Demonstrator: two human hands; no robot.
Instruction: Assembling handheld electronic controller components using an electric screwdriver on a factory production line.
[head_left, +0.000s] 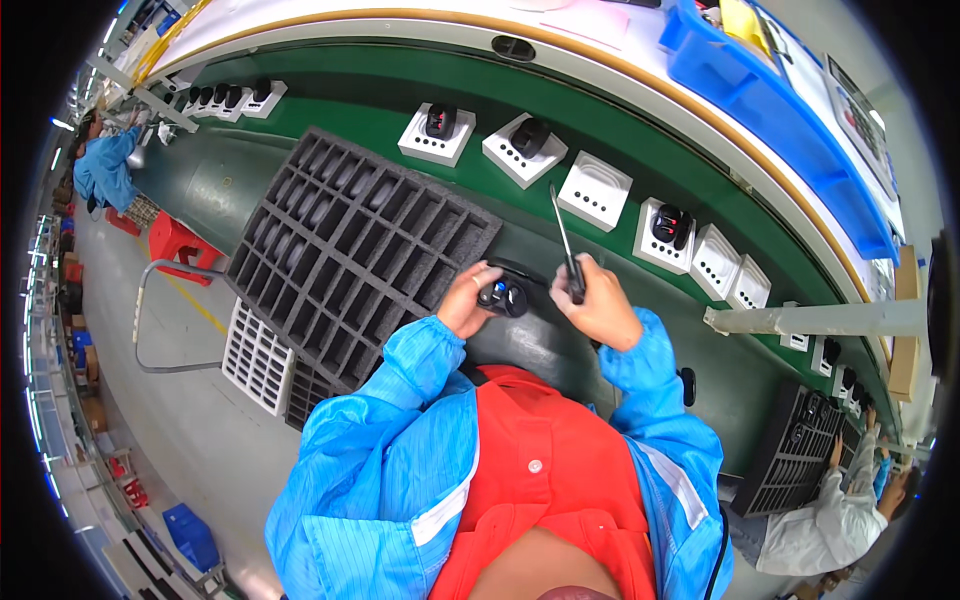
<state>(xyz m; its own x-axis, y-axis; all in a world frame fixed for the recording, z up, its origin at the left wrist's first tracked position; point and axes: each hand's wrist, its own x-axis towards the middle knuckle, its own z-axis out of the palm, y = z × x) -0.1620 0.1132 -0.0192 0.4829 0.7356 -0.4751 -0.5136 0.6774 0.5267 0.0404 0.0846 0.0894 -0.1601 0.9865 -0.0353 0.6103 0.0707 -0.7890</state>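
The grey foam tray [485, 230] lies slanted on the green table [735, 390]; rounded grey pieces [320, 213] sit in many of its slots, mainly at the end away from the hands.

Just right of the tray's near corner, the left hand [465, 303] grips a small black case [505, 298]. The case is open, its lid tilted up, with dark glossy earbuds inside and a blue glint showing on them. Farther right of the tray, beyond the case, the right hand [598, 303] is closed around the dark handle of a slim tool [567, 246], whose metal shaft points up and away from the body. The tool and the case are near each other but apart.

Beyond the tray's far right corner, a row of white stands [598, 188] runs off to the right, some carrying black cases. A white rack [280, 388] is at the tray's lower left side, and a red stool [180, 245] stands left of the tray. Well to the right of the tray, a co-worker in a pale jacket [825, 530] is by a dark tray [785, 460]. A blue bin [760, 110] sits up and right of the tray.
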